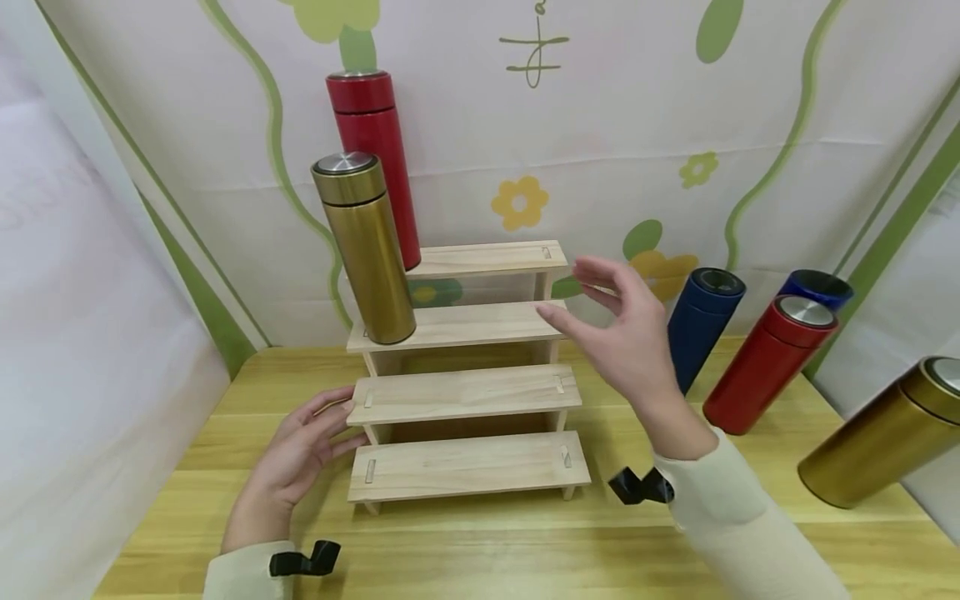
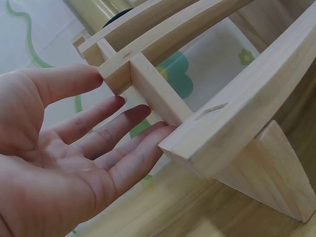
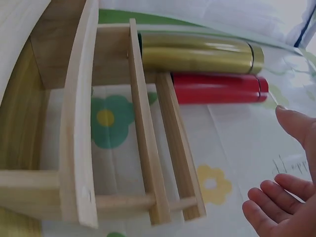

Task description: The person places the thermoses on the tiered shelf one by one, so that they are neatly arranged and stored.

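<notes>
A wooden step rack (image 1: 468,392) with stacked shelves stands mid-table. My left hand (image 1: 300,454) is at its left end; in the left wrist view the thumb (image 2: 64,84) touches one shelf's end and the extended fingers lie against the side below. My right hand (image 1: 622,337) is in the air by the rack's right side, thumb and fingers spread apart with nothing between them. A gold thermos flask (image 1: 367,250) stands upright on the left of the second shelf from the top. Behind it, a red thermos flask (image 1: 375,142) stands on the top shelf, its lower part partly hidden.
On the table's right stand a dark blue flask (image 1: 701,329), a red flask (image 1: 772,367), a shinier blue flask (image 1: 817,287) mostly hidden behind it, and a gold flask (image 1: 885,442) cut by the frame edge. A printed cloth (image 1: 465,108) hangs behind the rack.
</notes>
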The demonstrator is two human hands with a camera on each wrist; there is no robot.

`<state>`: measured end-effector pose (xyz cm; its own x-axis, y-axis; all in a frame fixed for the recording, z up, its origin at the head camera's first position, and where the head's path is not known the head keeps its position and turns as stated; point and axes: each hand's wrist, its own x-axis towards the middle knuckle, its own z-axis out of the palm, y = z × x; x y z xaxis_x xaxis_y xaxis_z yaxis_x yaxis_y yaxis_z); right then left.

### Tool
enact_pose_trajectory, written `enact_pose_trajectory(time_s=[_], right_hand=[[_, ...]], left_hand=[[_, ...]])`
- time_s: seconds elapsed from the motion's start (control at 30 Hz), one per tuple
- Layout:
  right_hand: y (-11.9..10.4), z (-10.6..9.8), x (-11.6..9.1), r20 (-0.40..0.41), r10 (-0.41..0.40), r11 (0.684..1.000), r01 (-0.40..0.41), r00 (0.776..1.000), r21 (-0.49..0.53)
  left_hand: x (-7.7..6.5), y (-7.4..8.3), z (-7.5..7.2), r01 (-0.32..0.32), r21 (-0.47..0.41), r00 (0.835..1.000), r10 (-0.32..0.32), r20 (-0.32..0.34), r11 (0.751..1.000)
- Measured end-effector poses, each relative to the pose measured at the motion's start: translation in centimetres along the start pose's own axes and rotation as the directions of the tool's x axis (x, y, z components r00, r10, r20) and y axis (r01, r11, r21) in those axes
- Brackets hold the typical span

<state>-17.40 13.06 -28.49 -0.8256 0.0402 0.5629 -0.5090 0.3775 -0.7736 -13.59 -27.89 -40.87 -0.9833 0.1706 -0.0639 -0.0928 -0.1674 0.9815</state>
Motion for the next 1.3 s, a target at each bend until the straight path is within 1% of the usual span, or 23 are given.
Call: enact_pose_trajectory(time_s=[0.1,0.23,0.3,0.37,0.43,0.5,0.6,0.77,0.97,1.1,1.17,1.2,1.3], right_hand=[[0.9,-1.4,-0.8,-0.053,0.036,0.999,-0.037,0.998,-0.013],[2.3,-3.2,-1.7,-0.116,0.081,0.996,-0.084,0.990,-0.022],[3.0,-4.2,-2.2,-0.158,0.104,0.993,-0.112,0.982,-0.043],[3.8,-5.4,-2.7,-0.217,0.132,0.987,-0.150,0.967,-0.066],[4.5,-6.6,-3.2,-0.291,0.157,0.980,-0.186,0.944,-0.073],[5.0,-7.9,-3.7,-0.365,0.188,0.969,-0.232,0.912,-0.080],[5.6,-9.6,-4.0,-0.443,0.234,0.958,-0.283,0.865,-0.047],[5.9,-11.8,-3.9,-0.527,0.280,0.945,-0.326,0.802,0.006],[5.9,-13.4,-4.4,-0.644,0.293,0.922,-0.387,0.706,-0.004],[6.0,-14.0,-4.5,-0.697,0.311,0.900,-0.436,0.646,-0.003],[6.2,-14.2,-4.4,-0.708,0.335,0.887,-0.462,0.622,0.014],[6.4,-14.3,-4.4,-0.709,0.347,0.881,-0.473,0.614,0.020],[7.4,-14.7,-4.3,-0.703,0.381,0.870,-0.491,0.600,0.052]], left_hand=[[0.1,0.0,-0.1,0.002,0.002,1.000,-0.002,0.011,1.000],[0.2,0.0,0.0,0.003,0.004,1.000,-0.003,0.009,1.000],[0.2,-0.1,0.0,0.001,0.008,1.000,-0.001,0.009,1.000],[0.2,-0.1,0.2,0.000,0.008,1.000,0.000,0.005,1.000],[0.2,-0.1,0.3,0.000,0.008,1.000,0.000,0.001,1.000],[0.2,-0.1,0.4,0.001,0.007,1.000,-0.001,0.000,1.000],[0.2,0.0,0.4,0.001,0.007,1.000,-0.001,-0.005,1.000],[0.3,0.1,0.5,-0.006,0.008,1.000,0.006,-0.011,1.000],[0.1,0.1,0.3,-0.006,0.005,1.000,0.006,-0.011,1.000],[0.1,0.2,0.3,-0.006,0.006,1.000,0.006,-0.011,1.000],[0.0,0.2,0.3,-0.006,0.011,1.000,0.006,-0.013,1.000],[0.0,0.2,0.3,-0.005,0.013,1.000,0.006,-0.015,1.000],[-0.1,0.2,0.3,-0.002,0.022,1.000,0.002,-0.020,1.000]])
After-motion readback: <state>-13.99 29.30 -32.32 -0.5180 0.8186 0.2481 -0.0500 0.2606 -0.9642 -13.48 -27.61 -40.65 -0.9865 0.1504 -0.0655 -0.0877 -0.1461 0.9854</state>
